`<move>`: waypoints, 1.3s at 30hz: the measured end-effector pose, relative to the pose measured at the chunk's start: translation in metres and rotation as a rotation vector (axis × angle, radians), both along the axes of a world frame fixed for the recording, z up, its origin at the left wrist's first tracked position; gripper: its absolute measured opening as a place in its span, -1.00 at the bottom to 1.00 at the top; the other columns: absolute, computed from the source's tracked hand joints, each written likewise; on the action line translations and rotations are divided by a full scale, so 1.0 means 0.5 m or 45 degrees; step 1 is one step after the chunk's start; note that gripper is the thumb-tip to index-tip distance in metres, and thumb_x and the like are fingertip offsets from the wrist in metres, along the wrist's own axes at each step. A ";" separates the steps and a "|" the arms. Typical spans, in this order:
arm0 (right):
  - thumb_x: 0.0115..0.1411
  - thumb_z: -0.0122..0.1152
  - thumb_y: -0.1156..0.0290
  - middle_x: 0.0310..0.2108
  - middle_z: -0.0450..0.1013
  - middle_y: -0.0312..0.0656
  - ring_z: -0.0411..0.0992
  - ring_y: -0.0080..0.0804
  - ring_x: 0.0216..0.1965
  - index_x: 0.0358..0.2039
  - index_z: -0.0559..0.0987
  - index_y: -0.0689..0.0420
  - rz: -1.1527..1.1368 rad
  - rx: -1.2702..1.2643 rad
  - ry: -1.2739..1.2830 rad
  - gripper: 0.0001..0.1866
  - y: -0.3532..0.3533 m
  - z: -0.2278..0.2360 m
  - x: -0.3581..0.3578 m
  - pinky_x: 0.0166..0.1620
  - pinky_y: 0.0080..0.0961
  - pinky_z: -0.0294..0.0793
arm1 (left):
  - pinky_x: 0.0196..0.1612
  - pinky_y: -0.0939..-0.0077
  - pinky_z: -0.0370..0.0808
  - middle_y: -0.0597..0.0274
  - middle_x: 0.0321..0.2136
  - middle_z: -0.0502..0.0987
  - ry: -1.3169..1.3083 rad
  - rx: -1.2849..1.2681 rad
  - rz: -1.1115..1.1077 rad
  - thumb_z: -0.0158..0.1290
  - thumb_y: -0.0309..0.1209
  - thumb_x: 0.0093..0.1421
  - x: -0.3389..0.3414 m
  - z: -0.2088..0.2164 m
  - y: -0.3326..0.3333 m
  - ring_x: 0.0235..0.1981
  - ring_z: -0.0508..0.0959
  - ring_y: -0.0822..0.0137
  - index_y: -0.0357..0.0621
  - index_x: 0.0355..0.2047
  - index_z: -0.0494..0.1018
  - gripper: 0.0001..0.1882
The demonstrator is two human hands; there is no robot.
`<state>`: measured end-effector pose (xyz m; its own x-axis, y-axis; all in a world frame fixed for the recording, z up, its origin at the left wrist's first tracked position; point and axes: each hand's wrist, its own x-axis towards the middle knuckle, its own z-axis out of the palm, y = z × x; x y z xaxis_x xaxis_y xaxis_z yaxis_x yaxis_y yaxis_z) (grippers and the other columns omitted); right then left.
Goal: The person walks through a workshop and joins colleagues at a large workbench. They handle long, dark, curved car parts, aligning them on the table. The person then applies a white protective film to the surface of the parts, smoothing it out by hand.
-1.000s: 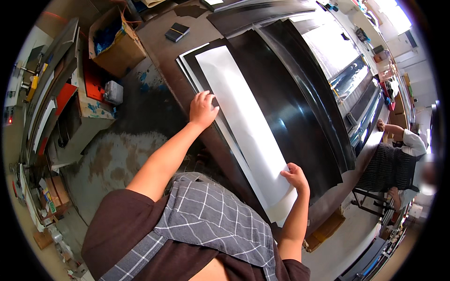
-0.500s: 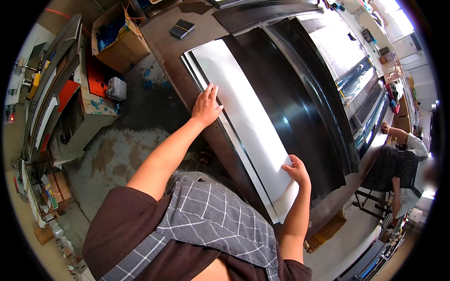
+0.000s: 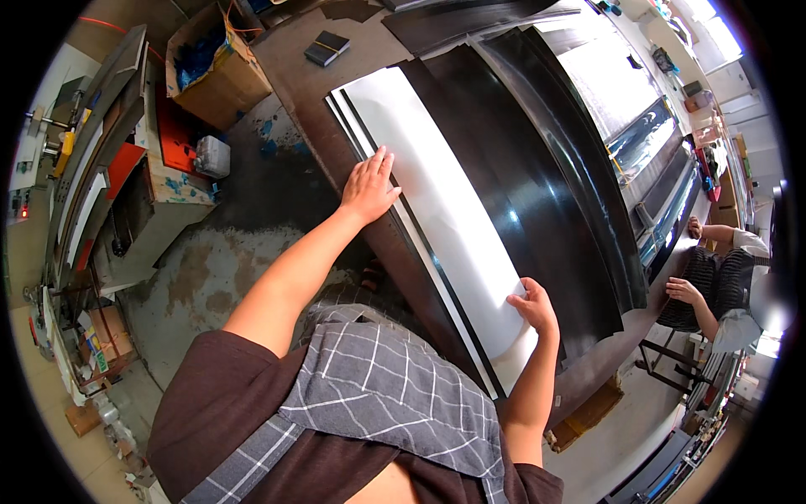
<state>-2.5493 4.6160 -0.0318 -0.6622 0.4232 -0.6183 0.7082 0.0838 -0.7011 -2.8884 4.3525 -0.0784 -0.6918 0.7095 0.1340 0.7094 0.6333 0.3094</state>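
A long glossy white sheet [image 3: 445,193] lies lengthwise on the dark table in front of me. Along its left side run a narrow white strip [image 3: 361,134] and thin black bands. My left hand [image 3: 371,186] rests flat over that left edge, fingers extended and slightly apart. Farther down, on the sheet's right edge, my right hand [image 3: 535,307] has its thumb on the white surface and its fingers curled at the edge, partly hidden. Wide, shiny black sheets [image 3: 537,202] lie directly right of the white one.
A small dark block with a band [image 3: 327,49] sits on the table's far left. A cardboard box [image 3: 218,76] with blue material stands left of the table [image 3: 298,105]. At right, a co-worker's hand [image 3: 684,291] is near the table edge. A metal stand [image 3: 672,357] is below.
Beside the white sheet, the narrow left strip looks thinner, with more black showing near its lower end. My hands stay almost in place. The co-worker's lower hand has risen toward the table edge.
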 end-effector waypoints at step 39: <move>-0.05 0.33 0.54 -0.41 0.50 -0.24 0.47 -0.44 -0.39 -0.21 0.54 0.23 0.032 0.061 -0.088 -0.67 0.004 0.021 -0.026 -0.24 -0.50 0.44 | 0.14 0.18 0.32 0.02 0.13 0.30 -0.005 -0.040 0.006 0.02 -0.26 0.13 -0.039 0.016 0.020 0.09 0.36 0.03 -0.18 0.10 0.30 -0.47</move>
